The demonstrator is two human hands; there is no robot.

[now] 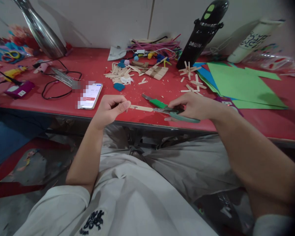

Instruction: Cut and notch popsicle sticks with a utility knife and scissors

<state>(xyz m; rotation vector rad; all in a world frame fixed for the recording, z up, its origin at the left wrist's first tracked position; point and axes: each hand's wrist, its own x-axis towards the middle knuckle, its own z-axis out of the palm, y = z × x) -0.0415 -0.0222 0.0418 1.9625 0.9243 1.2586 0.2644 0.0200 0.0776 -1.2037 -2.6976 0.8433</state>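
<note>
Near the front edge of the red table (pixel 64 109), my left hand (pixel 113 109) pinches one end of a flat wooden craft stick (pixel 145 108). A small dark mark or notch shows on the stick close to my fingers. My right hand (pixel 193 106) is closed around the handles of a pair of scissors (pixel 184 117), whose blades point left and meet the stick's right end. Whether the blades are apart there is too small to tell. Just behind them lies a green utility knife (pixel 157 102), partly hidden by my right hand.
A phone (pixel 91 95) lies left of my left hand. Behind are a pile of craft sticks (pixel 116 73), glued stick pieces (pixel 198 82), a black bottle (pixel 199 39) and green paper (pixel 243 85). A yellow glue gun (pixel 16 72) and cables lie at left.
</note>
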